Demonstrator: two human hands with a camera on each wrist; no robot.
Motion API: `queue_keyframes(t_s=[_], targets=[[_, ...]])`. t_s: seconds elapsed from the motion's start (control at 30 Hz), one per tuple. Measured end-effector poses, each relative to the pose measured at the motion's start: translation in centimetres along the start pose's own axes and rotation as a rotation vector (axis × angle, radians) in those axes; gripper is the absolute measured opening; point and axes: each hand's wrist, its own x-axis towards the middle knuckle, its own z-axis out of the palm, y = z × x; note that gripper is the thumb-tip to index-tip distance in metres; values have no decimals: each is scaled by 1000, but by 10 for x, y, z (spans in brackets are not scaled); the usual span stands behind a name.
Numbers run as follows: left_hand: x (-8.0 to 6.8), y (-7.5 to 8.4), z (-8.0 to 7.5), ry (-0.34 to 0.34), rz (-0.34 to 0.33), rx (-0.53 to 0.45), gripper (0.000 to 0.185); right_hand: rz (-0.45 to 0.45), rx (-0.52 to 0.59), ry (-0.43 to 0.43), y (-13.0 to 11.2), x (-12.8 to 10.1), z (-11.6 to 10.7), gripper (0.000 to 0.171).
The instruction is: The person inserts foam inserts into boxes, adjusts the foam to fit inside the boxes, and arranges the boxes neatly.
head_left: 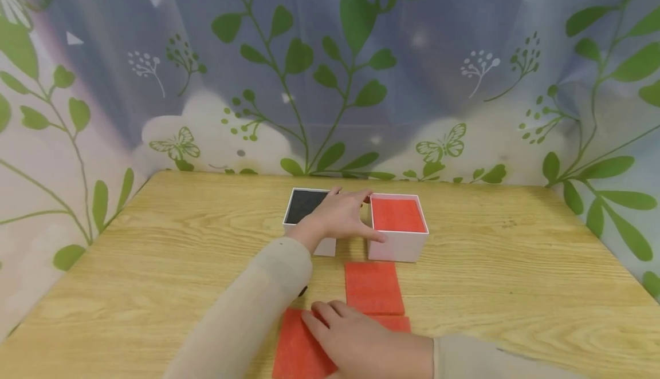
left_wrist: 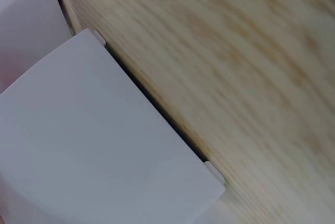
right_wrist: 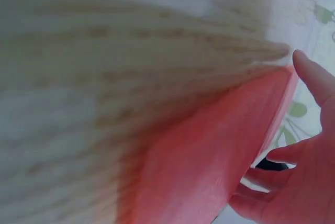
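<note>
In the head view, my left hand (head_left: 342,213) spans the near-left side of a white box (head_left: 398,246) filled with red square sheets (head_left: 397,214). Its thumb lies against the front wall and a finger reaches the back-left corner. Beside it, partly behind that hand, stands another white box (head_left: 326,247) holding something flat and black (head_left: 301,206). My right hand (head_left: 368,339) rests with extended fingers on a red square sheet (head_left: 295,347) lying on the table. The right wrist view shows those fingers along the edge of a red sheet (right_wrist: 204,150).
Another red square sheet (head_left: 373,288) lies just in front of the red-filled box, with part of one more (head_left: 396,324) below it. The wood-grain table (head_left: 490,287) meets a leaf-patterned curtain (head_left: 330,110) at the back. A small dark object (head_left: 302,291) shows beside the left sleeve.
</note>
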Motion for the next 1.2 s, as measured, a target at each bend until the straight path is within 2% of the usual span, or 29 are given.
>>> queue_keyframes(t_s=[0.17, 0.43, 0.67, 0.77, 0.93, 1.2], targets=[[-1, 1, -1, -1, -2, -11, 104, -10, 11, -14, -2, 5, 0, 90], [-1, -1, 1, 2, -12, -7, 104, -68, -70, 74, -2, 2, -1, 89], [0, 0, 1, 11, -3, -9, 104, -121, -133, 145, 6, -14, -8, 88], [0, 0, 1, 16, -11, 3, 104, -110, -93, 180, 10, -23, -12, 86], [-1, 0, 2, 12, -10, -3, 102, -70, 24, 171, 23, -40, -14, 83], [0, 2, 2, 23, -7, 12, 102, -77, 70, 202, 46, -63, -10, 82]])
